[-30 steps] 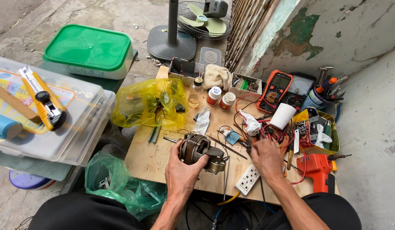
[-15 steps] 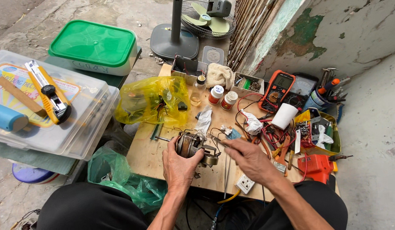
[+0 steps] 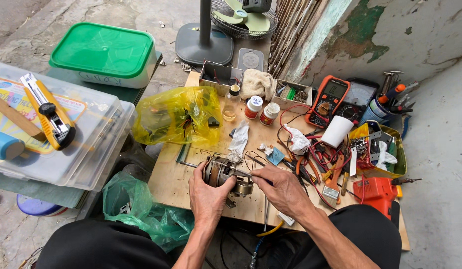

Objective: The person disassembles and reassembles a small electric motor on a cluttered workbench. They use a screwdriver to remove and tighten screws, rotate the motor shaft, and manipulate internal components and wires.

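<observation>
Gripping a small electric motor (image 3: 223, 175) near the bench (image 3: 181, 179) front edge: left hand (image 3: 207, 192) wrapping around it from seven o'clock, fingers closed on the casing. Right hand (image 3: 280, 188) pinching at the motor's three o'clock end, fingertips closed there. Lying at eleven o'clock, a yellow plastic bag (image 3: 178, 115); at two o'clock, an orange multimeter (image 3: 329, 99).
</observation>
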